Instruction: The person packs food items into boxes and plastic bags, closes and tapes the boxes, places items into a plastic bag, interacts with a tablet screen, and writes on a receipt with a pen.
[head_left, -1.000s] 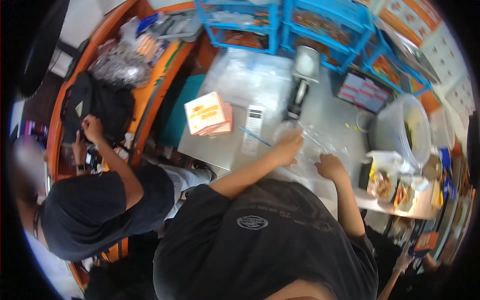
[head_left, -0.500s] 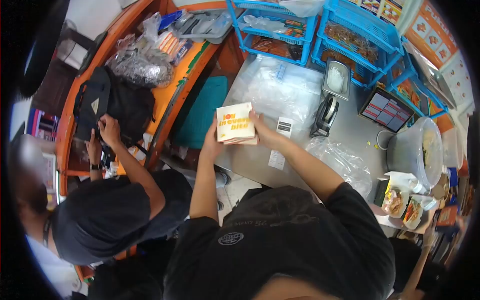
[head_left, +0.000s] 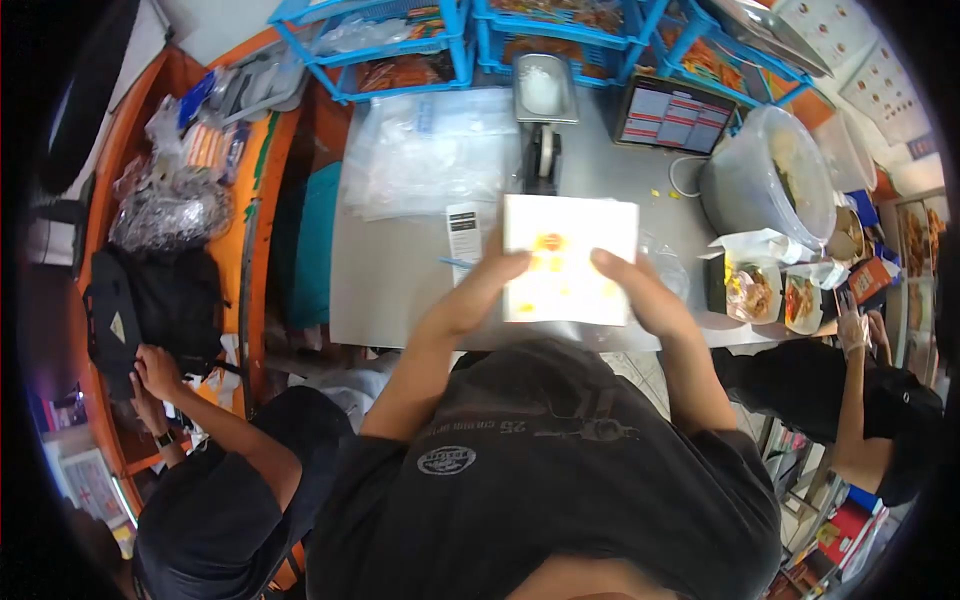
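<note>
A white box with yellow and orange print (head_left: 570, 262) is held up in front of my chest, over the near edge of the metal table (head_left: 385, 290). My left hand (head_left: 487, 280) grips its left side, thumb on the top face. My right hand (head_left: 645, 290) grips the right side the same way. The print is washed out by glare. Left of the box lies a paper receipt (head_left: 464, 235) with a blue pen (head_left: 455, 262). A clear plastic bag (head_left: 668, 270) is partly hidden behind my right hand. Beyond the box stands a black tape dispenser (head_left: 541, 160).
Flat plastic bags (head_left: 430, 150), a metal tray (head_left: 544, 88), a tablet (head_left: 672, 118) and a large clear tub (head_left: 765, 175) stand farther back. Open food boxes (head_left: 750, 288) sit at right. One person works at a black bag (head_left: 170, 305) on the left; another person's gloved hand (head_left: 853, 328) is at right.
Both hands, first over the plastic bag, took hold of the printed boxes at the table's left and carried them right, to in front of my chest. The view has shifted too.
</note>
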